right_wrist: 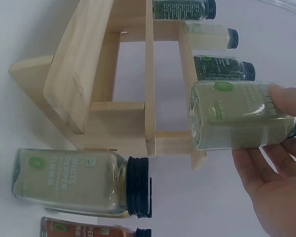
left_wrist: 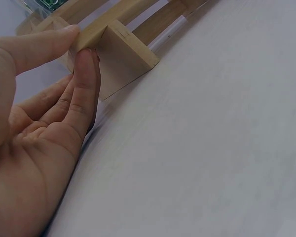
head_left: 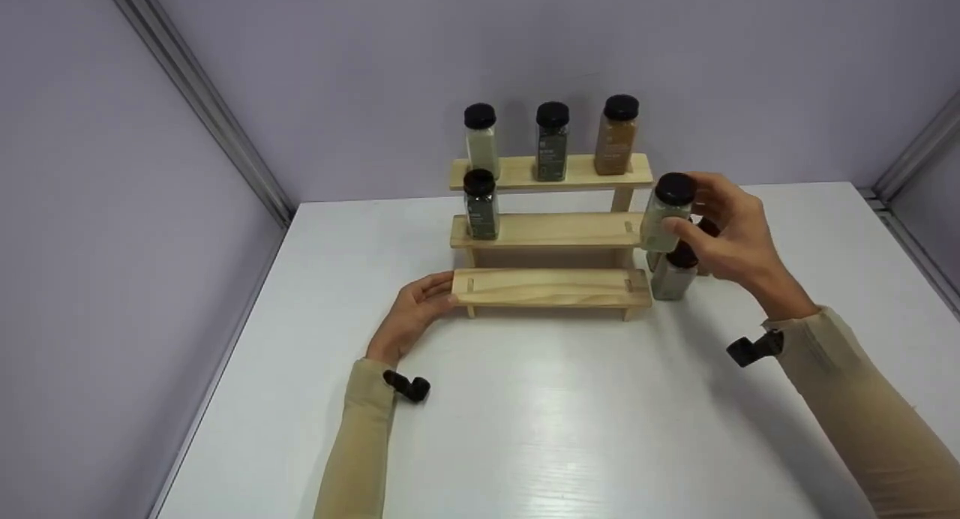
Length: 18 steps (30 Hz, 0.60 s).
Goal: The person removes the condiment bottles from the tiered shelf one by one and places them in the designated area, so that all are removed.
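My two sleeved forearms fill the bottom of the head view, nearest me, and beyond them I see the white table [head_left: 570, 421] and on it a three-step wooden spice rack [head_left: 551, 232]. My left hand [head_left: 411, 316] rests at the left end of the rack's lowest step; in the left wrist view the thumb lies on top of the board's end and straight fingers [left_wrist: 84, 94] press beside it, a light pinch rather than a closed fist. My right hand [head_left: 731, 230] holds a pale green spice jar [head_left: 665, 211] in the air just off the right end of the middle step, thumb and fingers curled around its glass body. The black cap is cut off at the right wrist view's edge. Below that hand stands a white pepper jar [head_left: 673, 275] on the table beside the rack, and a brown spice jar [right_wrist: 93, 230] next to it is mostly hidden. Three jars stand on the top step and a dark herb jar [head_left: 480, 204] on the middle one; I cannot read their labels.
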Each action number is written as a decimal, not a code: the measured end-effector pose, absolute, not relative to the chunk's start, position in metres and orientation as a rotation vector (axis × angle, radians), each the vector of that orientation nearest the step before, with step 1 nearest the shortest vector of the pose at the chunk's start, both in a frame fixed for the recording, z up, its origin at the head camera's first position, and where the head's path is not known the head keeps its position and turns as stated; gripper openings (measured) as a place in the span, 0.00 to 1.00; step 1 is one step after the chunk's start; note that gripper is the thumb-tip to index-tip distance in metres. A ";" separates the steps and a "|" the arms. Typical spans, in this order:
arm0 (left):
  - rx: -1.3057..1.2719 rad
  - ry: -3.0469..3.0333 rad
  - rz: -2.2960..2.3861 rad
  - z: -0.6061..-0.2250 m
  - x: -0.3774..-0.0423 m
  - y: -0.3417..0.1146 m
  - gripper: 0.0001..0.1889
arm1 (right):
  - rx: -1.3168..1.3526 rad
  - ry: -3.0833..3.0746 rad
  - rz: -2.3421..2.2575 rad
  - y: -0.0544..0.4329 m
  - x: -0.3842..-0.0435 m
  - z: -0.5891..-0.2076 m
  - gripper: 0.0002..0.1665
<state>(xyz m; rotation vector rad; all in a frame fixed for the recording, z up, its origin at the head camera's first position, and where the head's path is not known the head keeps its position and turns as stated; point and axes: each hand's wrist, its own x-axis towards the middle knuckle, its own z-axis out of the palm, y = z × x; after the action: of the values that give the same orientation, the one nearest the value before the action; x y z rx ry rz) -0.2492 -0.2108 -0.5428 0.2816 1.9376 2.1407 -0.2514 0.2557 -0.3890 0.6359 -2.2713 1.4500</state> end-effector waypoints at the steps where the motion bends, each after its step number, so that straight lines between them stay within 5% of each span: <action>1: 0.280 1.937 2.142 -0.543 -0.249 -0.211 0.32 | 0.629 -2.274 1.447 0.257 -0.251 -0.389 0.32; 18: 0.267 1.939 2.135 -0.541 -0.248 -0.210 0.33 | 0.593 -2.291 1.422 0.281 -0.246 -0.393 0.32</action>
<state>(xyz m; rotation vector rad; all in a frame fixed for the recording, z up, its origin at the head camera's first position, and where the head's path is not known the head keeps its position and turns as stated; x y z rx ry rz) -0.2483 -0.2104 -0.5413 0.2674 1.9392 2.1348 -0.2456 0.2812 -0.3930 0.5929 -2.2906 1.4219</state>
